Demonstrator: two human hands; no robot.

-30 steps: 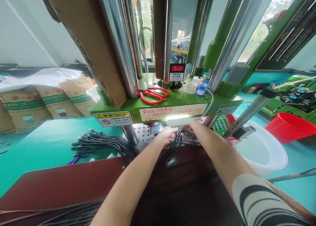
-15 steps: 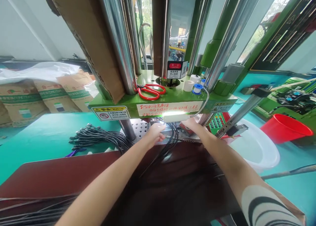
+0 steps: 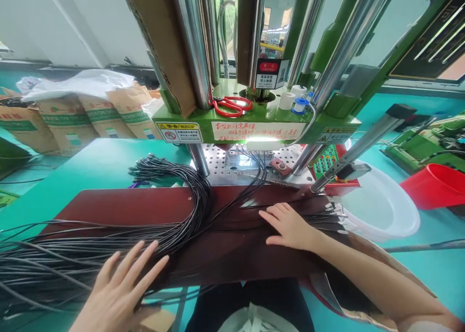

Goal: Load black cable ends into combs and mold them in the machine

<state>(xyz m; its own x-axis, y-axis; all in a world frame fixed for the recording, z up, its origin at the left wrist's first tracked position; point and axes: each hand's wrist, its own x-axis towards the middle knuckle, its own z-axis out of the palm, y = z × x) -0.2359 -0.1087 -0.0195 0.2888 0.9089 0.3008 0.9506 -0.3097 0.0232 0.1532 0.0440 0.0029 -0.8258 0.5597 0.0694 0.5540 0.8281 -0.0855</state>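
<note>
My left hand (image 3: 121, 283) is open, its fingers spread over a thick bundle of black cables (image 3: 174, 235) near the front left of the brown board (image 3: 225, 254). The bundle curves up to the back left, where its ends lie gathered. My right hand (image 3: 286, 225) is open too, palm down above the right half of the board, close to several cable ends with small light tips (image 3: 337, 216). Behind, a few black cables (image 3: 262, 170) run into the metal mould (image 3: 243, 160) under the green press (image 3: 232, 114). I cannot tell whether either hand touches anything.
Red-handled scissors (image 3: 233, 106) and tape rolls (image 3: 300, 105) lie on the press plate. To the right stand a white basin (image 3: 385, 211) and a red bucket (image 3: 436, 187). Paper sacks (image 3: 96, 119) line the back left. A metal block (image 3: 280, 166) sits beside the mould.
Both hands have drawn back from under the press toward me. The left moved down and left over the bundle, the right down over the board. The view has tilted downward.
</note>
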